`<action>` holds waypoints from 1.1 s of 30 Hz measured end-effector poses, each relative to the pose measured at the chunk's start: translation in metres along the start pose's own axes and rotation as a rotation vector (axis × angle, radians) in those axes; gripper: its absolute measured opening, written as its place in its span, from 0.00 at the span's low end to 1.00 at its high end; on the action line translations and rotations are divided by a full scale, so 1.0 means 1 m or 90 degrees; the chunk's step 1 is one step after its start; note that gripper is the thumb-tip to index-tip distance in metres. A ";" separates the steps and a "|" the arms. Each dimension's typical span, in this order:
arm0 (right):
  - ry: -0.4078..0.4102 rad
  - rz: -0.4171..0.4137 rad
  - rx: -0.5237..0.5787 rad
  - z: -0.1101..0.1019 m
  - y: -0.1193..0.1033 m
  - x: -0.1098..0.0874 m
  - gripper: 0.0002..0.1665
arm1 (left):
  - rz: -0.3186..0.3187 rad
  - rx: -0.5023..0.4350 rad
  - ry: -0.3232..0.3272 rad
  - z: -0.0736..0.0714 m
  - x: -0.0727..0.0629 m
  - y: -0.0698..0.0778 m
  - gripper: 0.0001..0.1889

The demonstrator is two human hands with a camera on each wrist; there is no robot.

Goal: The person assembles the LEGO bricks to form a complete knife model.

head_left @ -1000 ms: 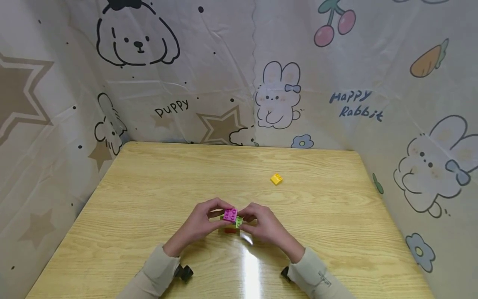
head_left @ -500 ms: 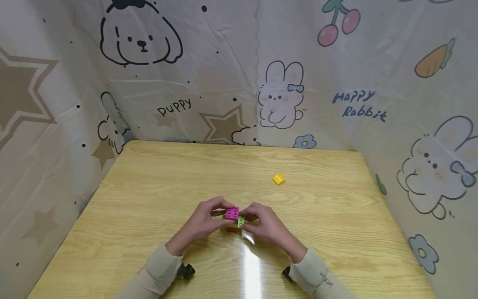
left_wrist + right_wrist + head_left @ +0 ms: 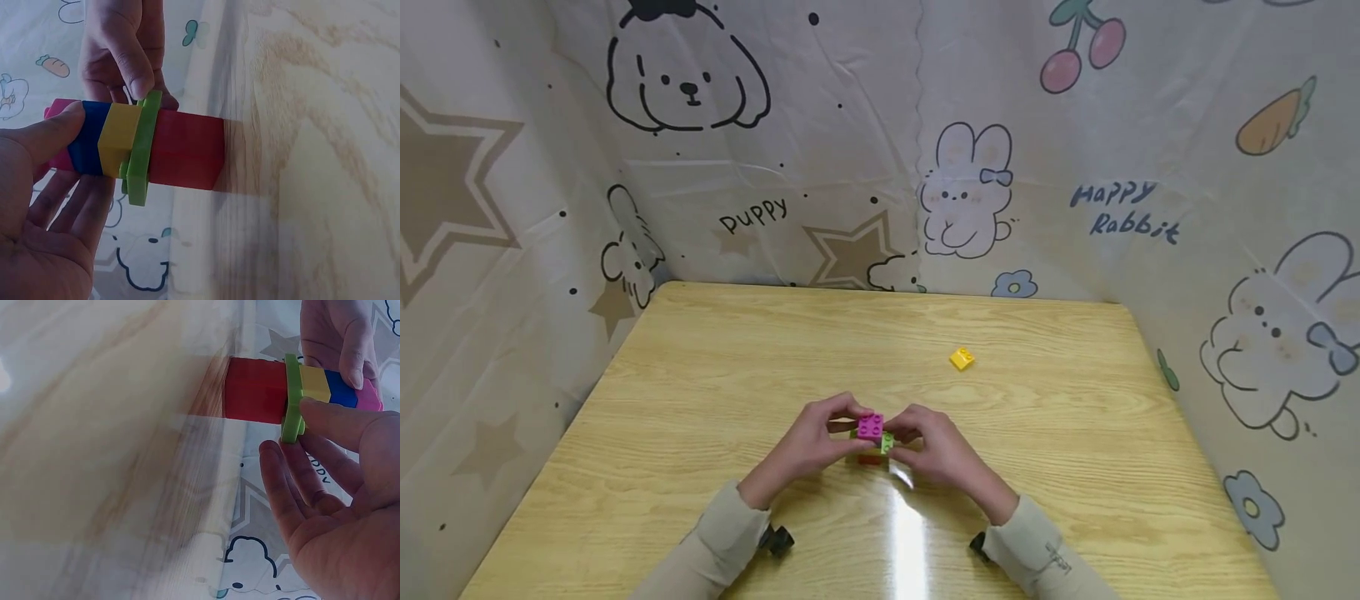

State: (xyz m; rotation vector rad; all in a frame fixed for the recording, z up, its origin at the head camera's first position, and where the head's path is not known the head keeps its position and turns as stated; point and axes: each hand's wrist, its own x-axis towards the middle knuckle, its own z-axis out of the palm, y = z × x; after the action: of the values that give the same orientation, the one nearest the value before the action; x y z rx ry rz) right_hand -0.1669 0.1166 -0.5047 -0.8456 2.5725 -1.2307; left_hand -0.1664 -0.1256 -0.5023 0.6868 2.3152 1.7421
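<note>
A stack of toy building blocks stands upright on the table between the two hands. Its bottom is a red block [image 3: 187,150], and a wider green plate [image 3: 144,156] sits on that. Above the plate come a yellow block [image 3: 119,140], a blue block [image 3: 90,147] and, topmost, a pink block [image 3: 870,427] with studs. My left hand [image 3: 816,437] pinches the upper blocks, its thumb across the blue and pink ones. Lower down, my right hand [image 3: 936,450] grips the green plate's end between thumb and fingers, thumb tip beside the yellow block.
Farther back on the wooden table [image 3: 760,333] lies a small loose yellow block [image 3: 962,359]. Behind and at both sides hangs a pale printed cloth [image 3: 842,150] that borders the tabletop. Light glares off the table in front of the stack.
The head view has shifted slightly, so everything appears a little farther right. Both hands keep the same hold on the stack.
</note>
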 end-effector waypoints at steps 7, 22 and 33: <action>0.013 0.017 0.003 -0.004 0.004 0.002 0.17 | -0.001 0.015 0.004 0.002 0.011 -0.001 0.13; 0.032 0.089 0.018 -0.022 0.022 0.006 0.17 | 0.019 0.031 -0.013 0.013 0.047 -0.004 0.13; 0.030 0.099 0.018 -0.027 0.026 0.009 0.17 | 0.008 0.052 -0.008 0.015 0.054 -0.003 0.12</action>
State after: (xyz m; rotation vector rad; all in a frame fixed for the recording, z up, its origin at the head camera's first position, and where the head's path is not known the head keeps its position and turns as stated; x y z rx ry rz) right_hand -0.1953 0.1427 -0.5061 -0.6057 2.5937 -1.2527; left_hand -0.2089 -0.0887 -0.5024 0.7256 2.3901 1.6512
